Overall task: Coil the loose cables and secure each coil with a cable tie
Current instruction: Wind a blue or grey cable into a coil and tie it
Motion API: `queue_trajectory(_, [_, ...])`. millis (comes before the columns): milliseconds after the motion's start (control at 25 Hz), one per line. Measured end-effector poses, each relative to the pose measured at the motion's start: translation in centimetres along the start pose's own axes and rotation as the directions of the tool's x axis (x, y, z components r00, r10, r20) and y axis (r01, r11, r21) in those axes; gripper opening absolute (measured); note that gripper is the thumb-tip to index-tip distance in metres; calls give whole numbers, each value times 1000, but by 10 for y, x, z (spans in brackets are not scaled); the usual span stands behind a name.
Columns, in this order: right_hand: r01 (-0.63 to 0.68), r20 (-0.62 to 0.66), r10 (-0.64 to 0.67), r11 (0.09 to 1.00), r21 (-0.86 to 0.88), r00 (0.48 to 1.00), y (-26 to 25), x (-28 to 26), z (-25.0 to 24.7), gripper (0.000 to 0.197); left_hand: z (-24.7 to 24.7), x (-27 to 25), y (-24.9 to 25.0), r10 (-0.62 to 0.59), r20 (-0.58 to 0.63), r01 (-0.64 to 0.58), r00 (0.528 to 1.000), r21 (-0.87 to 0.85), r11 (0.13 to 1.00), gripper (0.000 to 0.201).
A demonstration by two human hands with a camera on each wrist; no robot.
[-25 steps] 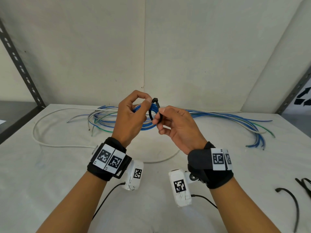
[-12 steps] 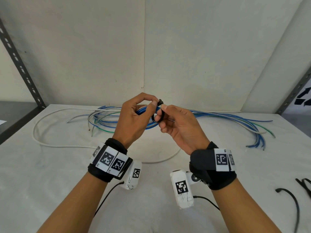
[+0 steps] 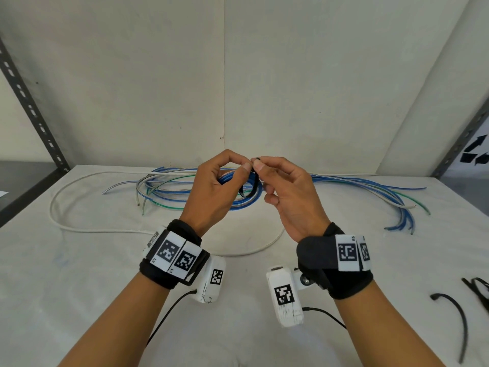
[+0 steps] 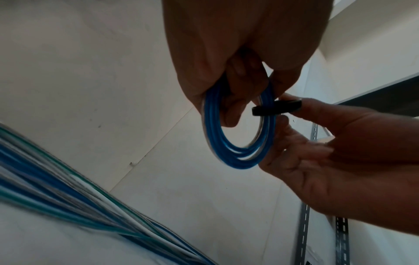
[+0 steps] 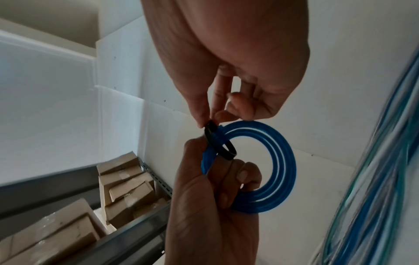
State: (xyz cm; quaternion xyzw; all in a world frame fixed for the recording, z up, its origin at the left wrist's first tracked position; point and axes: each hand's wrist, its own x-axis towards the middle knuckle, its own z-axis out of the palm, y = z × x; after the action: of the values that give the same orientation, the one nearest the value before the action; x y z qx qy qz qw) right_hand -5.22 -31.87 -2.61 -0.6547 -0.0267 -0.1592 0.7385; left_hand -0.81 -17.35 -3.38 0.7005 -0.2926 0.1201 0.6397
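White cloth-covered table, plain walls, loose cables

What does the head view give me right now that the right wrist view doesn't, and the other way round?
Only the head view shows the white cable looped on the table and the spare black ties lying near its right edge. Only the right wrist view shows the cardboard boxes on a shelf, and the whole ring of the blue coil. Both show the left hand gripping the coil, the right hand pinching the black cable tie looped around it, and the loose cables.
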Motion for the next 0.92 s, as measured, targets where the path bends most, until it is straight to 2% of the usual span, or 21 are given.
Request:
queue_trajectory(200, [1, -69, 0, 1000, 3, 998, 3, 7, -11, 10, 4, -3, 0, -107, 124, 114, 987, -50, 992, 14])
queue_trajectory(400, [53, -184, -50, 999, 12, 982, 8, 19, -22, 7, 14, -9, 0, -186, 298, 247, 936, -181, 952, 25])
queue_trajectory(520, [59, -207, -58, 998, -3, 977, 13, 21, -23, 8, 16, -10, 0, -210, 331, 304, 920, -263, 916, 25])
queue_trajectory(600, [35, -239, -28, 999, 24, 971, 18, 26, -24, 6, 17, -13, 3, -215, 364, 328, 906, -286, 900, 24])
queue_trajectory(720, [-46, -374, 99, 988, 147, 922, 22, 38, -46, 8, 25, -21, 19, -154, 440, 300, 885, -282, 911, 23])
queue_trajectory(800, [-109, -327, 138, 989, 104, 935, 21, 38, -62, 10, 25, -19, 27, -128, 420, 281, 898, -326, 903, 24])
queue_trajectory(880, [-119, -187, 118, 993, 8, 975, 14, 31, -61, 13, 18, -11, 26, -135, 352, 253, 926, -315, 915, 26])
queue_trajectory(920, [-110, -113, 107, 994, -20, 988, 8, 26, -56, 20, 13, -7, 23, -146, 325, 249, 934, -303, 920, 26])
